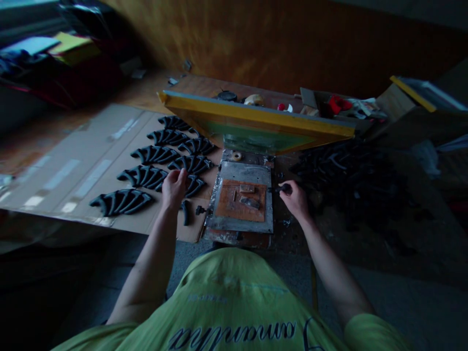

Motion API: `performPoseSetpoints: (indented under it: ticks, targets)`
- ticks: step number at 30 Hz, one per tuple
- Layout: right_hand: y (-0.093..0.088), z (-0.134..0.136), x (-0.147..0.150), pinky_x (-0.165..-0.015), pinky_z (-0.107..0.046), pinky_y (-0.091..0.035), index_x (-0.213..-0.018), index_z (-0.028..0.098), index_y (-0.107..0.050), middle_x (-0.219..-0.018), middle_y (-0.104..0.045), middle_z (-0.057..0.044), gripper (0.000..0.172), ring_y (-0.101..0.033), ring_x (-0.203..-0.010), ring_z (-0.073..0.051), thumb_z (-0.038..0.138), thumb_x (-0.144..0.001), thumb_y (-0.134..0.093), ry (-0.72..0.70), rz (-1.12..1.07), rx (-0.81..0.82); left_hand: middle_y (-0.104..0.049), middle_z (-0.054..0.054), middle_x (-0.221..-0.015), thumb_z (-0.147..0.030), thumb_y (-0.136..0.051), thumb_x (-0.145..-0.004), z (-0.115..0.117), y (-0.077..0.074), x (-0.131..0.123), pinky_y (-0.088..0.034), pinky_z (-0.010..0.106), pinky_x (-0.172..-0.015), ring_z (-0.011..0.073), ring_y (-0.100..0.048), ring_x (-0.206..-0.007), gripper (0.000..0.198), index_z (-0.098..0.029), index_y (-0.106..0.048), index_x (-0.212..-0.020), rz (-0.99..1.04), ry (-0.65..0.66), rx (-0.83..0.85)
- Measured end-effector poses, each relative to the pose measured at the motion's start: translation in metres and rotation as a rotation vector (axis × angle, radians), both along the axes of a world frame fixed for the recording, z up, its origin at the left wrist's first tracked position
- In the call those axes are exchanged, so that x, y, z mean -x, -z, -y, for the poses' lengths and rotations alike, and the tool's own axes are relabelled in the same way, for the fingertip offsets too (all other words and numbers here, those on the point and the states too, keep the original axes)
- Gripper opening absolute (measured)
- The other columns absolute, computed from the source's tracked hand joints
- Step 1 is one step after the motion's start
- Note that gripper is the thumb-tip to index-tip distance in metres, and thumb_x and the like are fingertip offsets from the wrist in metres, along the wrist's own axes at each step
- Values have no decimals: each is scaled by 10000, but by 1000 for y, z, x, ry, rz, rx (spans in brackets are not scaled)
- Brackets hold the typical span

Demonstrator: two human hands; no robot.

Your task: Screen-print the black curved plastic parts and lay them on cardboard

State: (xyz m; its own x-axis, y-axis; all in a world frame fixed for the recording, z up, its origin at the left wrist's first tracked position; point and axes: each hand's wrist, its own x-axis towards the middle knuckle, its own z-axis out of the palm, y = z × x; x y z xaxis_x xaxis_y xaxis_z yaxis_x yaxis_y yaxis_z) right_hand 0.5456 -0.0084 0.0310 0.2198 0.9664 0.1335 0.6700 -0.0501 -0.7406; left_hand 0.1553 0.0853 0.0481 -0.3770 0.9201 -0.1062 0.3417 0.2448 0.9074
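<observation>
Here, the person's left hand (174,187) lies on a black curved piece (195,185) at the near end of the rows of black pieces (153,156) spread over the cardboard sheet (73,165). The fingers bend down over it, but I cannot tell whether they grip it or only press on it. The right hand (294,197) is closed on a small black part (283,188), held just beside the right edge of the metal plate (243,173). Between the two hands, that plate carries an orange-brown pad (234,204). Behind it the yellow-framed screen (256,114) stands tilted up. A heap of black parts (340,163) lies on the tabletop to the right.
</observation>
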Motion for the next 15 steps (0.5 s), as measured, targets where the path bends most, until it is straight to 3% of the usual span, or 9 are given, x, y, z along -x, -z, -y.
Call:
performPoseSetpoints:
  ticks: [3, 5, 10, 15]
  targets:
    - [4, -8, 44, -980, -419, -492, -916, 236, -531, -1125, -727, -84, 168, -668, -1091, -231, 179, -757, -524, -156, -260, -80, -554, -26, -618, -489, -573, -822, -8, -17, -12, -386, 197, -466, 100, -484, -494, 308, -182, -579, -833, 114, 9, -73]
    - [15, -13, 68, -1009, -427, -477, -868, 238, -522, -1132, -726, -76, 144, -659, -1108, -217, 149, -755, -513, -214, -259, -46, -560, -24, -630, -482, -587, -815, -13, -25, -19, -394, 190, -466, 94, -489, -501, 303, -179, -582, -827, 165, 37, -110]
    - [42, -14, 96, -1066, -436, -444, -900, 218, -638, -1210, -693, -87, 265, -590, -1202, -205, 54, -813, -449, -306, 75, 37, -573, -16, -663, -512, -608, -819, -26, -45, -30, -406, 170, -483, 76, -497, -520, 336, -179, -573, -801, 259, 132, -243]
    - [39, -9, 111, -1159, -503, -344, -1183, 208, -675, -1397, -587, -103, 334, -452, -1364, -243, 143, -916, -485, -368, 333, -55, -557, -22, -643, -586, -527, -894, -41, -83, -45, -397, 183, -488, 75, -478, -493, 392, -206, -603, -949, 323, 201, -448]
